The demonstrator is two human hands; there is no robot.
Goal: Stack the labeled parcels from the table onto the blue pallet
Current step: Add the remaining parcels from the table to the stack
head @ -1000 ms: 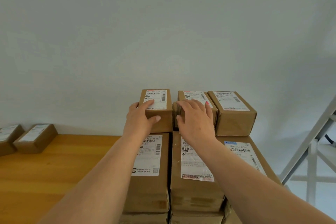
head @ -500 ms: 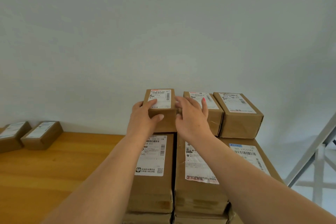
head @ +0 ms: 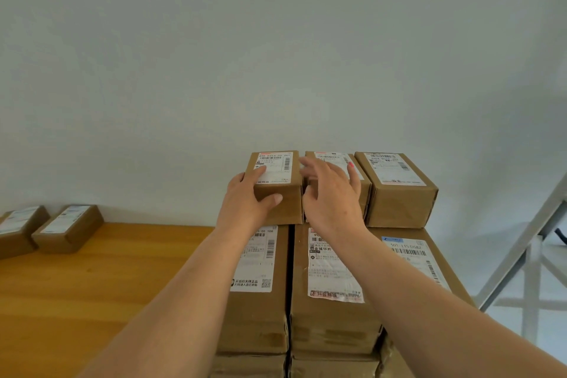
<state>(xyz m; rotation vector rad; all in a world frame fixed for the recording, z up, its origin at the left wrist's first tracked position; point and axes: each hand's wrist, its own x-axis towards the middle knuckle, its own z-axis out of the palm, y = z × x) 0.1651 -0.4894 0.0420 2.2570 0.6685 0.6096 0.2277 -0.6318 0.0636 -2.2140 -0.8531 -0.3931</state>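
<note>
Three small labeled parcels stand in a row on top of a stack of larger cardboard parcels [head: 257, 301]. My left hand [head: 245, 202] grips the near left corner of the leftmost small parcel [head: 276, 175], thumb on its front face and fingers over its top. My right hand [head: 333, 193] rests with spread fingers on the middle small parcel [head: 365, 187] and touches the right side of the left one. The third small parcel [head: 399, 190] stands free at the right. The blue pallet is hidden.
A wooden table [head: 76, 291] lies to the left, with two more small labeled parcels [head: 67, 228] against the white wall. A grey metal frame [head: 527, 255] stands at the right. The wall is close behind the stack.
The left small parcel has shifted right, closing up against the middle one. My right hand has slid forward onto the middle parcel with its fingers spread wider. The view has drifted slightly.
</note>
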